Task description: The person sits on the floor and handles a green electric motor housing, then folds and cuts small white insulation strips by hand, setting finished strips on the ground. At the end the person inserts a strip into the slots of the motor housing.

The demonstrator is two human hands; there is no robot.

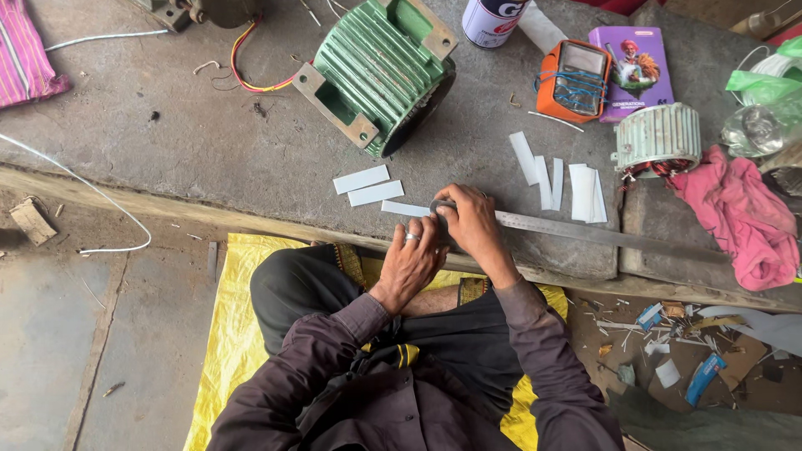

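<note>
My right hand (472, 224) presses down on the left end of a long steel ruler (601, 235), which lies along the front edge of a grey stone slab (209, 142). My left hand (413, 260), a ring on one finger, meets it at the ruler's end, fingertips pinching a white paper strip (401, 208) that sticks out to the left from under both hands. How the strip continues beneath the fingers is hidden. Two cut white strips (368, 185) lie just left of it on the slab.
A green finned motor housing (380, 71) stands behind the hands, with more white strips (564, 179), a small stator (660, 138), an orange multimeter (572, 79), a purple booklet (635, 67), a can (493, 21) and a pink cloth (743, 217) to the right. I sit on a yellow mat (230, 334).
</note>
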